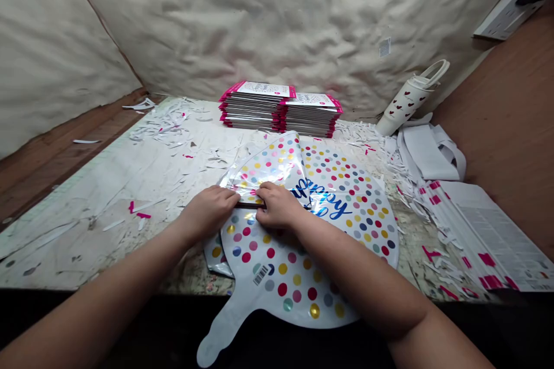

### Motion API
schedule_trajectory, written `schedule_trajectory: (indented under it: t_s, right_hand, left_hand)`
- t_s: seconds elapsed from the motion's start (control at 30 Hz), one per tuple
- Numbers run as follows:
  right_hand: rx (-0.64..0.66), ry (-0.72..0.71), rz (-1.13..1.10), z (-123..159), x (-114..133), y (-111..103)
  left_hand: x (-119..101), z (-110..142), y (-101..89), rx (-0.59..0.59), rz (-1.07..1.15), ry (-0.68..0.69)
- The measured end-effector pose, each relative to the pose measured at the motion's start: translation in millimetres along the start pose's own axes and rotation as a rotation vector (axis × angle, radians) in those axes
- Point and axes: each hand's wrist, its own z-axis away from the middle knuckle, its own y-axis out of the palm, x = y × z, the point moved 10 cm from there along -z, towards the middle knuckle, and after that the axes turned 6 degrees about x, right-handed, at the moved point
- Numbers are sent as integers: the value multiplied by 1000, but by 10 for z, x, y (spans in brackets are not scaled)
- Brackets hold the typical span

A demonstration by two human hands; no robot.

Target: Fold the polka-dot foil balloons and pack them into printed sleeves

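Foil balloon (277,259) lies nearest me on my feed, flat on the front edge of the bench (82,236), with its tail (216,340) hanging over toward me and a barcode (261,275) printed near the neck. Its polka-dot face shows, with blue script lettering (318,199) partly hidden, and its far part is folded back so that a shiny dotted flap (268,164) stands up in a loose peak. My left grip (210,213) and right grip (277,204) sit side by side on that fold, fingers closed and pressing down, both holding the foil. A thin dark straight edge (249,203) runs under them, though I cannot tell what it belongs to. For a clean crease, I judge that even pressure along the whole fold matters, with the foil kept flat beneath it. Beyond the balloon, paper scraps (164,127) litter the bench, and white strips (428,153) and a printed sheet with pink marks (485,236) lie to the right. Two stacks of pink-edged packets (259,105) stand further back, beside a heart-printed white bag (404,101), against a cream cloth wall (259,17).
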Motion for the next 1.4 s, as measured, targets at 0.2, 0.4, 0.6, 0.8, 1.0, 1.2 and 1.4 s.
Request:
schedule_trajectory:
  t_s: [0.2,0.4,0.6,0.8,1.0,1.2,1.4]
  right_hand:
    - [-32,69,21,-53,77,85]
    - [-59,119,14,-25,-185,-356]
    - [-810,271,79,919,-838,-2353]
    - [-597,-186,-4,1313,-207,-1864]
    - [-89,-236,-38,1580,-351,-446]
    - [-77,-311,13,1699,-382,-262]
    - [-242,-350,93,1954,-209,-317]
  left_hand:
    - [178,-56,-356,-105,-55,-96]
    - [-450,77,-299,-169,136,100]
    - [-247,95,311,124,210,-196]
    - [276,156,-98,-41,243,-366]
    - [392,354,-1072,-709,148,-435]
    - [-1250,-893,-285,-33,313,442]
    - [-1498,-1221,311,225,364,284]
